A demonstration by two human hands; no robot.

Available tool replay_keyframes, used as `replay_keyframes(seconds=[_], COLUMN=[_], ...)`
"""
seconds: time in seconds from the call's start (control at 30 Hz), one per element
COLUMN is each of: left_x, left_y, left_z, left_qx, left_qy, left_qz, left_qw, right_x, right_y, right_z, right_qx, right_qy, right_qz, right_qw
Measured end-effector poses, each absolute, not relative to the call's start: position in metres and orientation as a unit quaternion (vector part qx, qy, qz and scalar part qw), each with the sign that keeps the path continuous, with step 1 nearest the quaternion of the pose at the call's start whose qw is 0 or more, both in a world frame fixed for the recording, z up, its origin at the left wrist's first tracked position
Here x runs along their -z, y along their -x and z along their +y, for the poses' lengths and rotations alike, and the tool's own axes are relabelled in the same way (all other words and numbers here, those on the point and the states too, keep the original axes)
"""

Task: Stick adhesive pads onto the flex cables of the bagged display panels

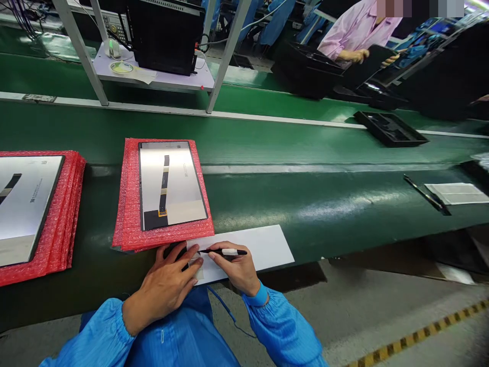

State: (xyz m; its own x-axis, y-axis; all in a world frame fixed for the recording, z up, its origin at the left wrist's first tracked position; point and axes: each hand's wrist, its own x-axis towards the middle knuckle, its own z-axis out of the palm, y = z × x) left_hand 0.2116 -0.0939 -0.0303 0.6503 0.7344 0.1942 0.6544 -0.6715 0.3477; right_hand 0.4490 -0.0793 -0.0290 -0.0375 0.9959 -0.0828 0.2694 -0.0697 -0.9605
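A black marker (217, 251) with a white band lies level over a long white card (263, 250).

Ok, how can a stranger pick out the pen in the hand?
On the green belt, find the white card at the near edge. Over it, the right hand holds a white-banded black pen, unlike the loose one far right.
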Motion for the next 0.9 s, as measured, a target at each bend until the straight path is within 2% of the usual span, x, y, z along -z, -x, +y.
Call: replay_keyframes(seconds=[0.9], left_x=[0.0306], left_y=[-0.211], left_z=[-0.0937], left_qx=[-0.16], left_qy=[-0.899], left_qz=[0.386], left_qw=[0.128], right_x=[0.0258], right_y=[-0.4471], right_z=[-0.0767], right_qx=[-0.459], right_qy=[0.576], right_qz=[-0.555], right_qw=[0.385])
